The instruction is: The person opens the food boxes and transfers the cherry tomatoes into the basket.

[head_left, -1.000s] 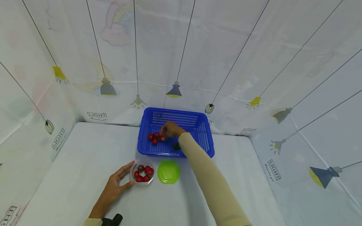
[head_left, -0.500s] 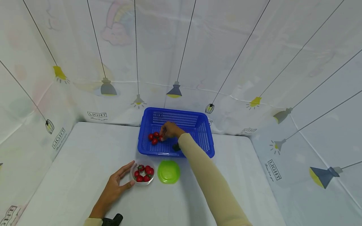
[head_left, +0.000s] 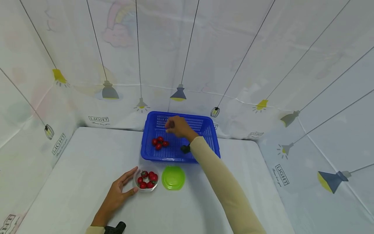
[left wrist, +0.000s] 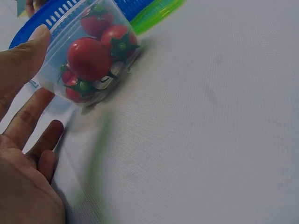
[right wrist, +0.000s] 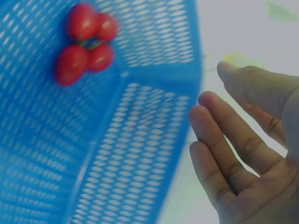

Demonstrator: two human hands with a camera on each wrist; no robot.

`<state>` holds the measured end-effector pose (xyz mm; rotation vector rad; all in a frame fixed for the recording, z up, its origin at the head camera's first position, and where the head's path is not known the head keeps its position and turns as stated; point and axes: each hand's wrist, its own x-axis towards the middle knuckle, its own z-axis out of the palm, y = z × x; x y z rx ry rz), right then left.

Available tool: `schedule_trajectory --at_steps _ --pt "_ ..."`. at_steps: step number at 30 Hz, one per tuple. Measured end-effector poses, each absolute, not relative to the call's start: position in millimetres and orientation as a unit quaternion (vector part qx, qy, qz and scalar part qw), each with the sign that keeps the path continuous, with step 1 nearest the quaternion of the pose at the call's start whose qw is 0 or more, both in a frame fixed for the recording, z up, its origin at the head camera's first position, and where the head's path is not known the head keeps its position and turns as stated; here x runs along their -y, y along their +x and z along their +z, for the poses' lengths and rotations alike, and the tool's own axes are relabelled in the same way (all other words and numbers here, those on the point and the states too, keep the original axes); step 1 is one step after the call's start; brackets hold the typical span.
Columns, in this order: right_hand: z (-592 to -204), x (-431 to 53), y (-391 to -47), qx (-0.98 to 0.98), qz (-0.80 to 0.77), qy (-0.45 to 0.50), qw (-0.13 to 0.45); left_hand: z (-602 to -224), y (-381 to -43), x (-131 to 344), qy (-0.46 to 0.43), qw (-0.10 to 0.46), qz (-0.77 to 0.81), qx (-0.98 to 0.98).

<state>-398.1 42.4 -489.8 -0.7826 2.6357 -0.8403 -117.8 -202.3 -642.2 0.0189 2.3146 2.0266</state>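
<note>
The right hand (head_left: 179, 126) hangs over the blue basket (head_left: 169, 159), fingers loosely parted and empty; four cherry tomatoes (head_left: 158, 146) inside lie nearer the person and slightly left. The left hand (head_left: 118, 191), farther off, touches the clear container (left wrist: 56, 70), fingers spread.

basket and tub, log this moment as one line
left hand: touching tub of tomatoes; right hand: empty, over basket; basket: four tomatoes; lid: beside tub
</note>
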Motion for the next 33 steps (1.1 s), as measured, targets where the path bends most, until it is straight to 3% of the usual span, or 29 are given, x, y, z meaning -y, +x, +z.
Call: schedule_trajectory --at_steps 12,21,33 --pt "-443.6 -43.6 -329.7 -0.89 -0.333 -0.308 0.043 -640.5 -118.2 203.0 0.018 0.02 0.659 -0.751" --pt "-441.1 -49.6 -281.5 -0.874 -0.367 -0.313 0.049 -640.7 -117.8 202.4 0.024 0.018 0.659 -0.752" --pt "-480.4 -55.7 -226.5 -0.863 -0.385 -0.315 0.087 -639.1 -117.4 201.9 0.022 0.021 0.66 -0.751"
